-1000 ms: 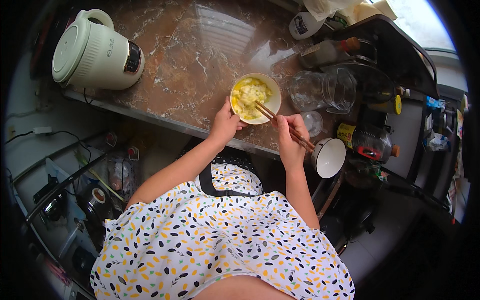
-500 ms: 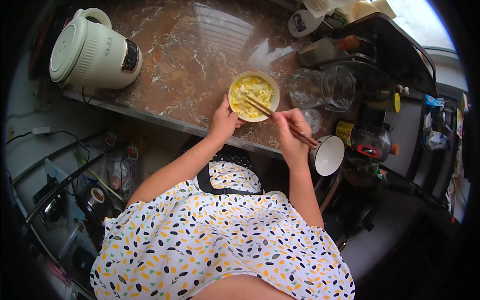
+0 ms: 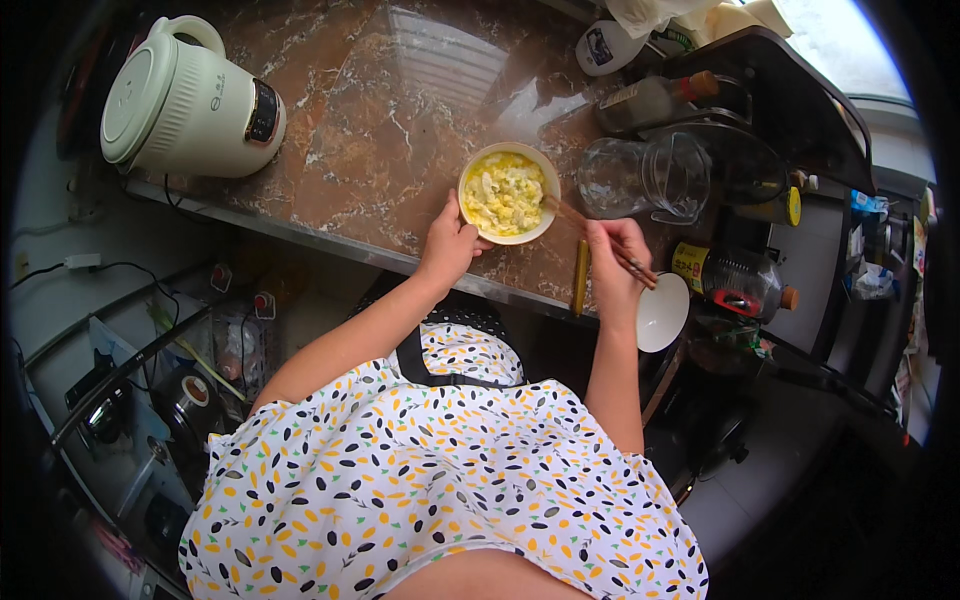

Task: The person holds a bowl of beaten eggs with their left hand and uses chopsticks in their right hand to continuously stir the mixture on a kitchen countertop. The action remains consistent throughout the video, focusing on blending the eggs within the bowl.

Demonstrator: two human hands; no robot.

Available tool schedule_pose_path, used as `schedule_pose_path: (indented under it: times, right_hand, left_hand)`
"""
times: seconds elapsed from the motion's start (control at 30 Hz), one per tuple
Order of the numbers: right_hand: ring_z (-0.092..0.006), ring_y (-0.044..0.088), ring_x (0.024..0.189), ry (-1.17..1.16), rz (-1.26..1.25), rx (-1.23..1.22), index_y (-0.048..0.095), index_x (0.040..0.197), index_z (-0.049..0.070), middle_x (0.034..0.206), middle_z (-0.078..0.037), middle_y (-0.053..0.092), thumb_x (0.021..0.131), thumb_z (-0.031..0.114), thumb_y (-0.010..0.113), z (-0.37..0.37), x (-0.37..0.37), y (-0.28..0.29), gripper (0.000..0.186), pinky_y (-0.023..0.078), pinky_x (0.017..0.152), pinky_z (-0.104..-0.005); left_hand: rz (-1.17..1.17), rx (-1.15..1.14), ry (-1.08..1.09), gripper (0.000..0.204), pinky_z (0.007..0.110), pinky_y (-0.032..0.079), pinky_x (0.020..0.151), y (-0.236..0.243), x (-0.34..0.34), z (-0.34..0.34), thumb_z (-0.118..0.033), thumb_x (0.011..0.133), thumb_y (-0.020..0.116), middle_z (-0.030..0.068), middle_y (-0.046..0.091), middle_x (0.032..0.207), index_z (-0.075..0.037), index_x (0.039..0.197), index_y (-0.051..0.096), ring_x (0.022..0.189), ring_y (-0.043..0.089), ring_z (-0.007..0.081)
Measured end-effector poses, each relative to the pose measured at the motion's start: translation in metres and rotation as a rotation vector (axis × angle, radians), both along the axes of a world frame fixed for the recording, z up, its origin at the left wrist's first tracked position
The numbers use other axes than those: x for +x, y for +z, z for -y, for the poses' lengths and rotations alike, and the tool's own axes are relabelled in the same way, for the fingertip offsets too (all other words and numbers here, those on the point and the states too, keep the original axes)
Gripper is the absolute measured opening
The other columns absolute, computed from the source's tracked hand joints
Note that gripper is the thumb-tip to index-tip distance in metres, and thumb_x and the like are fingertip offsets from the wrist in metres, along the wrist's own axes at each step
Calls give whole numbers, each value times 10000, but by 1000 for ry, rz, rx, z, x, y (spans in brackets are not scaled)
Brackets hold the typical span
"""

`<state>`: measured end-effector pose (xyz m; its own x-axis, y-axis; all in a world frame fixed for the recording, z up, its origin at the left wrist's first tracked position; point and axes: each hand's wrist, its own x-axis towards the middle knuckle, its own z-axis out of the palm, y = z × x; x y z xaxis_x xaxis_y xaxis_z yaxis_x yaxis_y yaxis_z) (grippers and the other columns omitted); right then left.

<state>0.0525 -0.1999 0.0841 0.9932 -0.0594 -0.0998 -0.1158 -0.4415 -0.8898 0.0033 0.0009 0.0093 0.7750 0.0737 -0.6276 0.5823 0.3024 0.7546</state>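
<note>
My left hand grips the lower left side of a pale bowl holding a lumpy yellow mixture with green bits. In my right hand are wooden chopsticks, fingers closed round them, their tips at the bowl's right side. A narrow yellowish strip that I cannot identify lies left of that hand. A white bowl with a dark rim stands just right of my right wrist.
A pale green electric kettle sits left on the marble counter. Rightward are a glass pitcher, a white jug, a glass bottle and a dark bottle. A metal rack is below left.
The chopsticks have moved from the middle of the mixture to the bowl's right side, and my right hand has shifted rightward with them. My left hand stays on the bowl.
</note>
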Motion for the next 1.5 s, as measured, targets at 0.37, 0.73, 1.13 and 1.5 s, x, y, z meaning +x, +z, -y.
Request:
schedule_pose_path:
  times: [0.37, 0.73, 1.13, 1.5]
  right_hand:
    - [-139, 662, 844, 27, -94, 181, 579, 898, 5, 900, -93, 679, 934, 96, 600, 0, -12, -35, 100, 511, 791, -254]
    - [-156, 667, 841, 46, -202, 467, 552, 890, -5, 913, -114, 670, 932, 92, 605, -17, -25, -30, 119, 531, 776, -269]
    - [-161, 669, 824, -129, -144, 536, 538, 881, 2, 911, -114, 669, 936, 106, 601, -12, -10, -40, 134, 530, 785, -270]
    - [-188, 680, 804, -61, -233, 550, 541, 891, 5, 907, -130, 671, 940, 109, 598, -16, -25, -41, 128, 543, 757, -276]
  left_hand:
    - [13, -12, 18, 644, 225, 508, 655, 4, -1, 1, 10, 930, 386, 87, 623, 1110, -69, 1507, 112, 809, 670, 127]
    - [39, -15, -13, 673, 225, 500, 655, -1, -4, 0, -5, 936, 388, 101, 607, 1149, -31, 1512, 41, 811, 665, 128]
    - [15, -56, -29, 684, 221, 500, 696, 7, -2, -2, -9, 953, 388, 95, 576, 1218, -62, 1518, 5, 872, 655, 119]
    - [37, -76, -54, 689, 233, 509, 728, 3, -2, -6, -3, 960, 375, 93, 565, 1246, -91, 1523, -10, 871, 654, 123]
